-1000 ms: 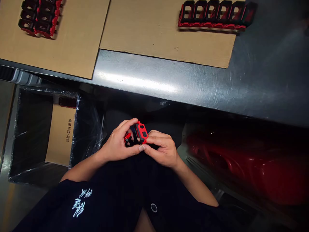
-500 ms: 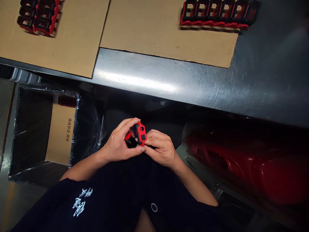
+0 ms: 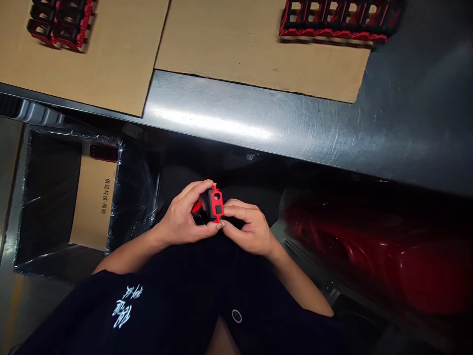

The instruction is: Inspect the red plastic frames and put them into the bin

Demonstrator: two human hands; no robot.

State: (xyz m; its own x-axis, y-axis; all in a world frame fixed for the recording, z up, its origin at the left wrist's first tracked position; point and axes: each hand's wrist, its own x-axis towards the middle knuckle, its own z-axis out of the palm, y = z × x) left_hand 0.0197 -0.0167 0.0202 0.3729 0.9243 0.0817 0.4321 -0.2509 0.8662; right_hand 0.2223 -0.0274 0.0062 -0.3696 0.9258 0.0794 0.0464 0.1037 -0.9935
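Note:
Both my hands hold a small red-and-black plastic part in front of my lap, its face showing two dark openings. My left hand grips its left side, with a smaller red piece showing among the fingers. My right hand presses its fingers against the part's right edge. The fingers hide much of the part, so I cannot tell whether the red piece is joined to it.
Above my hands, a steel table carries cardboard sheets with rows of red-and-black frames. A plastic-lined bin stands at lower left. A glossy red mass lies at right.
The part has turned from tilted to nearly upright between my hands. The table and frames sit slightly higher in the view.

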